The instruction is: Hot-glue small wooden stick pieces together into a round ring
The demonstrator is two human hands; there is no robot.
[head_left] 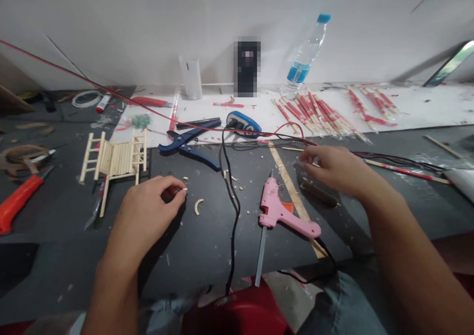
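Observation:
My left hand [148,216] is closed in a pinch, with the pale end of a small wooden piece [184,189] between thumb and forefinger. Just behind it stands a miniature chair [120,158] built of thin wooden sticks. A curved row of small wooden pieces [199,206] lies to its right. My right hand [335,169] is low over the table with its fingers curled together; a pale bit shows at them, but what it is stays unclear. Below that hand lies a dark brown rod [319,192]. Between my hands rests a pink hot glue gun [272,204] with a glue stick in its back.
Blue cutters [188,145] and a blue power socket [242,123] lie behind the glue gun. Black cords cross the table. Red-wrapped stick bundles [322,110], a water bottle [303,58] and a white cup [191,78] are at the wall. An orange-handled knife [20,201] lies left.

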